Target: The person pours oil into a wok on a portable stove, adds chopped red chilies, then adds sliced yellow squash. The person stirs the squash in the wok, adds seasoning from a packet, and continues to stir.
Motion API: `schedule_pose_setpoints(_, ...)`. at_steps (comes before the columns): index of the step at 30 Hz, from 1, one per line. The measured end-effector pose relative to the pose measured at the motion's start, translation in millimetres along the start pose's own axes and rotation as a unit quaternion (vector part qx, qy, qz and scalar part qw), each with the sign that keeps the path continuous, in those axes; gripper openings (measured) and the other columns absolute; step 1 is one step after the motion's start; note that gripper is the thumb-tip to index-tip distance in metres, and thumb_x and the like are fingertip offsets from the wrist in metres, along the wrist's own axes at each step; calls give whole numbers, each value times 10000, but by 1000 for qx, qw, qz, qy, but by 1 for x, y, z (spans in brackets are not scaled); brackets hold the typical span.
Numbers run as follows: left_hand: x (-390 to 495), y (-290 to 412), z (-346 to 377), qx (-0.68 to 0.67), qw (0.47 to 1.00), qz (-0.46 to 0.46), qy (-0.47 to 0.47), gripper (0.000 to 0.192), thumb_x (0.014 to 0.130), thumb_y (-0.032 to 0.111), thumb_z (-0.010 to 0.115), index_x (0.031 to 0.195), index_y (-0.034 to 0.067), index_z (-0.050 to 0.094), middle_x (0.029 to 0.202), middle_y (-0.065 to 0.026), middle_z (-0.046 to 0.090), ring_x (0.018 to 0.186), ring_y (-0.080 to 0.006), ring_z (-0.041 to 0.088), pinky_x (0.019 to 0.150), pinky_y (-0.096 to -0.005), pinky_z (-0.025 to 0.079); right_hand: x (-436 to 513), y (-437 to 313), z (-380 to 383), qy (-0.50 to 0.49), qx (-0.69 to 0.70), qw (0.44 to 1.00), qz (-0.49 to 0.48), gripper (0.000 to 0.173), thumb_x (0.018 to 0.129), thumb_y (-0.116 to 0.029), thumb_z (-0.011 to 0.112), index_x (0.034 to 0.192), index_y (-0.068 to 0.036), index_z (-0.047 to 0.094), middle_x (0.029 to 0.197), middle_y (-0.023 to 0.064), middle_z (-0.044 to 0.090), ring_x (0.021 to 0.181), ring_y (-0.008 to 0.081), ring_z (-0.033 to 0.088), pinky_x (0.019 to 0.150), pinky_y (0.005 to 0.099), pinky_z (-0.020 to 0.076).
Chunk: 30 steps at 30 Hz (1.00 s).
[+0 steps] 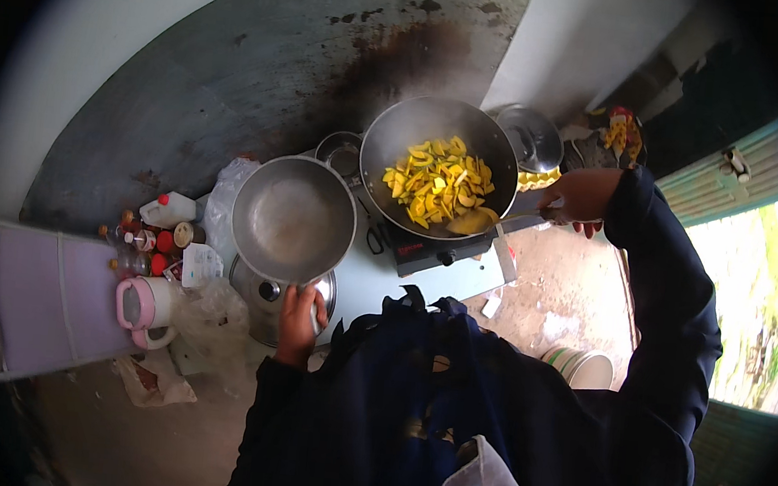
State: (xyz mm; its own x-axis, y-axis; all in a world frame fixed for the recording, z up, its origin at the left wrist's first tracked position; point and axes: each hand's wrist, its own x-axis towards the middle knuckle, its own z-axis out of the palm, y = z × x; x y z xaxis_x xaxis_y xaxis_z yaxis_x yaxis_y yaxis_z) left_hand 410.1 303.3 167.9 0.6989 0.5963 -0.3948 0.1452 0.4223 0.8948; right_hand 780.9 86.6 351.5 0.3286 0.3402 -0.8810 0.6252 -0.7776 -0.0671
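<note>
My left hand (299, 318) grips the handle of a grey metal pan (294, 221), which has nothing in it and hangs partly over a metal pot lid (325, 293) with a black knob. In my right hand (580, 197) is the handle of a cooking spatula (475, 221). The spatula's head lies against the near wall of a large dark wok (398, 133), touching sliced yellow vegetable pieces (439, 181), possibly pumpkin. Steam rises from the wok, which stands on a black cooker (430, 253) with a front knob.
Bottles and jars (163, 241), a plastic bag (223, 194) and a pink-and-white appliance (144, 305) crowd the left. A small pot (341, 155) stands behind the pans; a metal bowl (530, 137) sits right of the wok. A bucket (589, 370) stands on the floor near an open doorway.
</note>
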Motion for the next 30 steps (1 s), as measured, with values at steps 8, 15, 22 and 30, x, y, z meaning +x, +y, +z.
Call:
schedule_pose_setpoints(8,-40,-14,-22,-37,997,9,73,247,967,207,412,1110,17,477,736,-25,471,558,-98,446,513,-242,396,66,-20,14,144,17,984,-98,294,923,-165,467,1175,-75,589,698,91,607,520,155,585,497,285,516)
schedule_pose_setpoints(15,-45,-14,-16,-38,997,19,72,255,965,234,417,1100,29,486,755,-18,474,568,-94,446,507,-240,388,73,2,-11,194,142,965,-108,387,867,-153,547,1244,-67,552,706,85,599,504,144,566,475,276,493)
schedule_pose_setpoints(22,-44,-17,-15,-69,995,35,62,165,956,201,461,963,36,462,756,-33,502,569,-101,466,529,-248,414,134,-24,15,232,67,957,-159,344,911,-237,482,1192,-50,554,750,146,640,535,214,621,483,326,518)
schedule_pose_setpoints(30,-43,-15,-31,-85,993,0,83,163,943,216,473,911,57,454,753,-33,498,576,-105,466,538,-252,405,12,3,-16,66,0,991,-116,351,936,-281,519,1218,-76,561,684,59,596,526,133,555,475,247,456)
